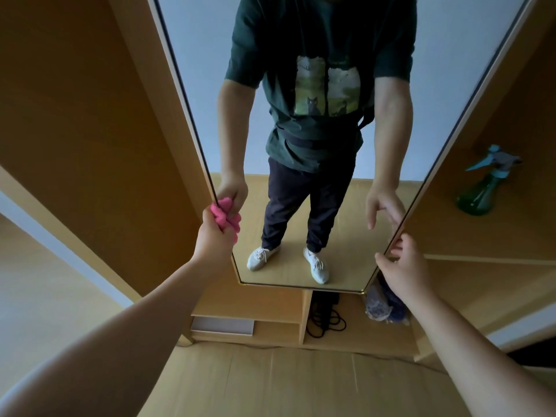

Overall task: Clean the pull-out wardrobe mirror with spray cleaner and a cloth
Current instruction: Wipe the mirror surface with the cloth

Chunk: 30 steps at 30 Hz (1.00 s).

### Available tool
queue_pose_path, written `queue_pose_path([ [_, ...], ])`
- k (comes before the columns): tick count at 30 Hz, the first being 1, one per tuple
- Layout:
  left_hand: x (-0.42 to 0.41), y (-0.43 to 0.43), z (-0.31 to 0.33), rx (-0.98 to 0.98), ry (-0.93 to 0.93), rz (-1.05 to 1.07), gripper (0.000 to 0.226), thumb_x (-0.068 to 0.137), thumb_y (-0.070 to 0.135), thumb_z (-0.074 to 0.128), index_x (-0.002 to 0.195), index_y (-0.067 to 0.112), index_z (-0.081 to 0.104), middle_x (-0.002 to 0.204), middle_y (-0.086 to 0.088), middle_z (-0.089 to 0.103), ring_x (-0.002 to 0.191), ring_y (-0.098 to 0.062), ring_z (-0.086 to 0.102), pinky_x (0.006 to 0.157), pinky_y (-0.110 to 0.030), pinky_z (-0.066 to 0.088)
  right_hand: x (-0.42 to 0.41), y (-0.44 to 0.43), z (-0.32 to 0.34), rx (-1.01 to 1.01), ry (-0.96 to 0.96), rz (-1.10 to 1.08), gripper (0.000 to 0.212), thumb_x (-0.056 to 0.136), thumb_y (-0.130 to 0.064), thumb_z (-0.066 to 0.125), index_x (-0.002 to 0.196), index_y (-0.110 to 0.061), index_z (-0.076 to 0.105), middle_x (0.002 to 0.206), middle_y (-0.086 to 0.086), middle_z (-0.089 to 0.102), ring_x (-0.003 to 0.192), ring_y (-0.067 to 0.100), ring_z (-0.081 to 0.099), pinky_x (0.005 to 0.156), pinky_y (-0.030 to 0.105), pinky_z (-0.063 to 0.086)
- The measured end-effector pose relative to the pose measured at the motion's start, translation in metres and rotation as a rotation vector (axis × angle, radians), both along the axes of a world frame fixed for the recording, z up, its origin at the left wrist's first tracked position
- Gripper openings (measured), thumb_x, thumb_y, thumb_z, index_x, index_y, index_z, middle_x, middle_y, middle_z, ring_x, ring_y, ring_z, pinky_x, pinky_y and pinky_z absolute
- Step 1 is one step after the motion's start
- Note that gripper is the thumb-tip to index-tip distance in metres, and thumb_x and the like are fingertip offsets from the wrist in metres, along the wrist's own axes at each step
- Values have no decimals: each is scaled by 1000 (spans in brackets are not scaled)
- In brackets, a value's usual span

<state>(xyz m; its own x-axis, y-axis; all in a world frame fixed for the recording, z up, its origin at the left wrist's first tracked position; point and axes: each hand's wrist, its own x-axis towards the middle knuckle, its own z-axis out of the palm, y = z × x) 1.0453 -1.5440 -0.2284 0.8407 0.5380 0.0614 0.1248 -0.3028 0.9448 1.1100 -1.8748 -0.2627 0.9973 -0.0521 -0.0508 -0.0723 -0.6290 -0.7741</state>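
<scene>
The tall pull-out mirror (346,236) stands straight ahead in its thin frame and reflects a person in a dark green shirt. My left hand (215,236) grips a bunched pink cloth (226,216) and presses it against the mirror's left edge, low down. My right hand (404,266) pinches the mirror's right edge near the bottom corner, thumb in front and fingers behind. A green spray bottle (481,188) with a light blue trigger stands on a wardrobe shelf to the right, apart from both hands.
Wooden wardrobe panels (90,115) flank the mirror on both sides. Below it are low compartments holding a white box (222,325), a coiled black cable (326,320) and bundled fabric (380,305). Light wood flooring (285,383) lies at my feet.
</scene>
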Motion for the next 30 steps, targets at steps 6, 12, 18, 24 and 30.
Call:
queue_pose_path([
  [6, -3, 0, -16, -20, 62, -14, 31, 101, 11, 35, 131, 20, 43, 109, -7, 66, 94, -27, 65, 79, -48, 56, 0, 0, -13, -3, 10, 0, 67, 91, -16, 62, 148, -7, 29, 139, 9, 48, 125, 22, 49, 89, 29, 42],
  [12, -4, 7, -36, 30, 166, -50, 25, 102, 15, 37, 124, 25, 43, 109, -3, 66, 93, -34, 65, 78, -47, 57, -1, 1, -32, 1, 18, -23, 65, 90, -12, 62, 146, -8, 30, 139, 9, 47, 123, 21, 51, 85, 28, 39],
  [18, -4, 9, -56, 80, 226, -52, 30, 98, 11, 37, 125, 23, 42, 107, -3, 67, 84, -33, 66, 76, -52, 57, -3, -2, -51, 7, 38, -30, 62, 89, -10, 61, 145, -7, 33, 138, 9, 48, 121, 21, 52, 80, 28, 39],
  [24, 0, 10, -73, 70, 235, -55, 31, 97, 7, 38, 123, 25, 41, 110, 3, 66, 88, -33, 65, 78, -50, 57, -3, -5, -73, 27, 70, -23, 61, 89, -8, 62, 142, -5, 35, 133, 12, 51, 103, 15, 51, 84, 30, 42],
  [30, 2, 11, -91, 98, 230, -50, 28, 99, 11, 37, 121, 27, 41, 109, 1, 66, 88, -28, 65, 77, -48, 58, -5, -6, -100, 53, 107, -13, 59, 89, -4, 61, 142, -5, 35, 133, 13, 51, 113, 21, 53, 88, 31, 43],
])
